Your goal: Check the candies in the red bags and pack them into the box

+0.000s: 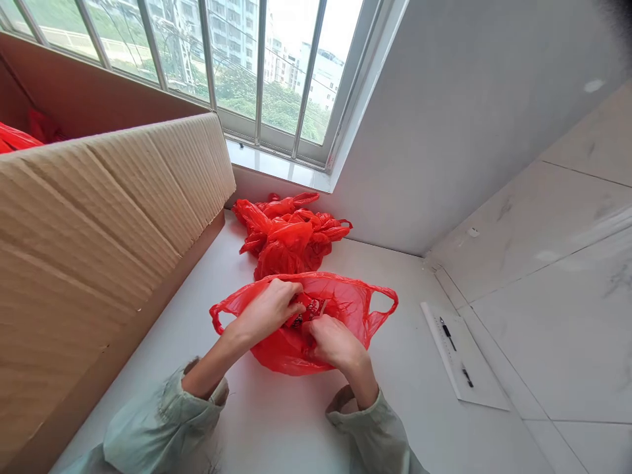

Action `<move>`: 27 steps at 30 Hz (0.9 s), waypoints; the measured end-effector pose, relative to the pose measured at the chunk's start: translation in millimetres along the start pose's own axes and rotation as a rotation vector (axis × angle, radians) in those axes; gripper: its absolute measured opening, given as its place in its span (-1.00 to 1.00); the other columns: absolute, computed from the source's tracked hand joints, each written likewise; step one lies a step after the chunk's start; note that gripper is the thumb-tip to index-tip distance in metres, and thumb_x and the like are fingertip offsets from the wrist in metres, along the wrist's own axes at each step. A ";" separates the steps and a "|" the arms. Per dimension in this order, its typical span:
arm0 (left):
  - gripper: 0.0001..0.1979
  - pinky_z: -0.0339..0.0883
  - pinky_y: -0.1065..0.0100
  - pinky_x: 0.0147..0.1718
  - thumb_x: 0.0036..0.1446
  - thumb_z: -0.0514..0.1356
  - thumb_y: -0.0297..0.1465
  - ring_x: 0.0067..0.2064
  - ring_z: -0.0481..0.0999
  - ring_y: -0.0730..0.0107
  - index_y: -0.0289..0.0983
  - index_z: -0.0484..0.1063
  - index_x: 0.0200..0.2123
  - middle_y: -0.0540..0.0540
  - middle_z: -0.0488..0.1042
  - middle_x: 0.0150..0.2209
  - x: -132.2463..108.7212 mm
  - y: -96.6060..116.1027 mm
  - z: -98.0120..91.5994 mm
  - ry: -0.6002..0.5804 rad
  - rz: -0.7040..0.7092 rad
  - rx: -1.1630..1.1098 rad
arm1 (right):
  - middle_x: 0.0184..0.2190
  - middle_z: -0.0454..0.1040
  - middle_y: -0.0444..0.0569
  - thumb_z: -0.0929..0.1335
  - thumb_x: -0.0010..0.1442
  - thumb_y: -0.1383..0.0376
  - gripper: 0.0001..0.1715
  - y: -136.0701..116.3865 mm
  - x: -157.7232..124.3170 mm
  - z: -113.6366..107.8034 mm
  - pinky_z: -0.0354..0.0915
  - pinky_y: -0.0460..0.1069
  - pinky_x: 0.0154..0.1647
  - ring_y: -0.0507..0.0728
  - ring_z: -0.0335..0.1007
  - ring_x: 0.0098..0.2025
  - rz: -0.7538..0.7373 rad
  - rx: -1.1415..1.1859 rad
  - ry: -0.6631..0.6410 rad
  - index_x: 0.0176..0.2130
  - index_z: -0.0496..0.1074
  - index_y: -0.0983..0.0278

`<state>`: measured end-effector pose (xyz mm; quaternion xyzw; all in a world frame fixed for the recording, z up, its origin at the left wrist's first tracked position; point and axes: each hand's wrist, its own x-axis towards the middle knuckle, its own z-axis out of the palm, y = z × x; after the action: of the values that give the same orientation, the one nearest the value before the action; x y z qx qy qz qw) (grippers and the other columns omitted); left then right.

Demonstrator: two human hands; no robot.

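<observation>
A red plastic bag (345, 289) lies wide open on the white surface, its two loop handles spread left and right. Within its mouth is a red packet (315, 307) with white and dark print, mostly covered by my fingers. My left hand (276, 303) reaches in from the left, fingers curled and thumb against the packet. From the near right, my right hand (338, 339) has its fingers bent in at the packet's lower edge; the fingertips are partly hidden.
Behind the bag sits a heap of tied red plastic bags (289, 237) against the wall. A large cardboard box (113, 210) with red plastic inside stands left. On the right lie a paper sheet (476, 368), a black pen (447, 329) and a pen cap (467, 376). A barred window (261, 79) is beyond.
</observation>
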<state>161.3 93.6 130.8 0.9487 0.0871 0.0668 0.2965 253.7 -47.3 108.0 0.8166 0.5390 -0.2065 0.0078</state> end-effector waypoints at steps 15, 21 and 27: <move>-0.75 0.23 0.47 -0.50 0.21 0.11 -0.26 -0.42 0.42 0.40 -0.31 0.50 -0.23 -0.01 0.47 -0.43 -5.6 6.1 -18.0 -0.116 -0.022 -0.584 | -0.44 0.46 -0.12 0.35 0.04 0.41 -0.91 4.5 -11.4 -7.3 0.09 -0.09 -0.43 0.07 0.34 -0.37 -0.055 0.194 0.053 -0.38 0.45 0.25; -0.66 0.21 0.47 -0.46 0.30 0.05 -0.23 -0.43 0.37 0.41 -0.28 0.56 -0.12 -0.01 0.47 -0.43 -5.0 4.2 -20.0 -0.121 0.043 -0.454 | -0.48 0.41 -0.18 0.29 0.22 0.28 -0.90 30.5 -29.3 -30.0 0.12 -0.10 -0.39 0.03 0.26 -0.43 -0.007 0.456 0.316 -0.35 0.34 0.23; -0.70 0.15 0.46 -0.50 0.26 0.09 -0.28 -0.46 0.34 0.43 -0.24 0.56 -0.10 0.01 0.45 -0.46 -5.1 9.6 -20.9 -0.206 0.061 -0.433 | -0.43 0.45 -0.18 0.29 0.24 0.25 -0.89 37.6 -34.6 -37.1 0.21 -0.08 -0.32 0.05 0.33 -0.39 0.008 0.583 0.398 -0.25 0.39 0.20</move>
<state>153.8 96.3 152.9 0.8670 0.0113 -0.0041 0.4982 287.6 -84.7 146.0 0.8108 0.4451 -0.1884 -0.3302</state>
